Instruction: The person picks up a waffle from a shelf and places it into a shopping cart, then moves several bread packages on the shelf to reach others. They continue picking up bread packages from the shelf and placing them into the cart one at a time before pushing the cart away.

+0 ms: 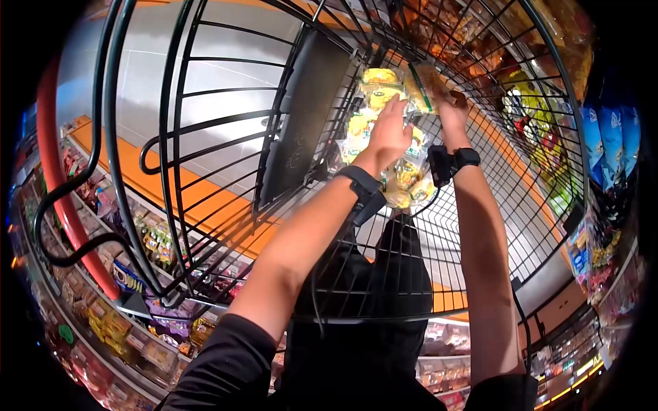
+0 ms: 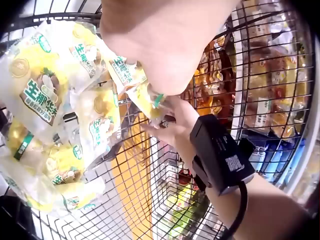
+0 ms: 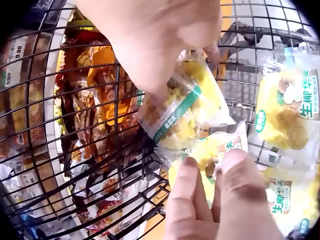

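Yellow-and-clear snack packets (image 1: 360, 127) lie in a black wire shopping cart in the head view. My right hand (image 1: 453, 118) grips a packet with a green stripe (image 1: 419, 89) at the cart's far end. In the right wrist view, the fingers of that hand (image 3: 155, 45) curl over the striped packet (image 3: 175, 112). My left hand (image 1: 391, 137) lies over the packets beside it, its fingers extended. The left fingertips touch a neighbouring packet (image 3: 207, 150) in the right wrist view. Both hands show close together in the left wrist view, near the packets (image 2: 45, 90).
Wire cart walls (image 1: 541, 171) surround both forearms. A dark panel (image 1: 301, 116) stands left of the packets. Shelves with bagged goods (image 1: 110, 322) line the left, and blue bags (image 1: 610, 147) hang at the right. A red bar (image 1: 65, 205) curves along the far left.
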A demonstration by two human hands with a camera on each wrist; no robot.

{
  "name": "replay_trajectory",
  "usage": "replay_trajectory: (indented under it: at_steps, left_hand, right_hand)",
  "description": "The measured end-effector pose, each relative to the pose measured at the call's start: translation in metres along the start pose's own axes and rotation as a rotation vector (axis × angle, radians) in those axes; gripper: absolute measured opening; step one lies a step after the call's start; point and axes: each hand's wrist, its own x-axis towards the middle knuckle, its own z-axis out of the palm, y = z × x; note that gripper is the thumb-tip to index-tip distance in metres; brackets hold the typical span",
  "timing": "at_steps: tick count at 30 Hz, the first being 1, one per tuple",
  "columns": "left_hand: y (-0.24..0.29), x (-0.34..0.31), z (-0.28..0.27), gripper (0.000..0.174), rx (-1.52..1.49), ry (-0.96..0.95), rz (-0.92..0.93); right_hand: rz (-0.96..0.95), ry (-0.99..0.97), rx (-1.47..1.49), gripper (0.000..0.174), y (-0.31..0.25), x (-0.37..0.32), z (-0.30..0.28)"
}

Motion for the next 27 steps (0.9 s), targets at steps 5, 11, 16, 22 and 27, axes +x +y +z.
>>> replay_trajectory:
  at_steps: [5, 11, 16, 22, 27]
  left_hand:
    - [0.017, -0.006, -0.022, 0.061, -0.011, -0.075, 0.025]
    - [0.051, -0.016, -0.032, 0.081, 0.165, -0.058, 0.127]
    - [0.106, -0.027, -0.034, 0.08, 0.158, 0.002, 0.415]
    - [0.235, -0.081, -0.026, 0.054, -0.02, 0.008, 0.485]
    - [0.323, -0.119, 0.0, 0.033, -0.396, -0.026, 0.291]
  right_hand:
    - [-0.144, -0.075, 0.114, 0.031, 0.007, -0.019, -0.015]
    - [0.0, -0.133, 0.349, 0.031, -0.031, -0.064, -0.064]
    - [0.095, -0.358, 0.56, 0.025, -0.078, -0.115, -0.157]
    - [0.02, -0.512, 0.7, 0.016, -0.105, -0.165, -0.292]
    - [-0.109, -0.53, 0.913, 0.015, -0.12, -0.212, -0.383]
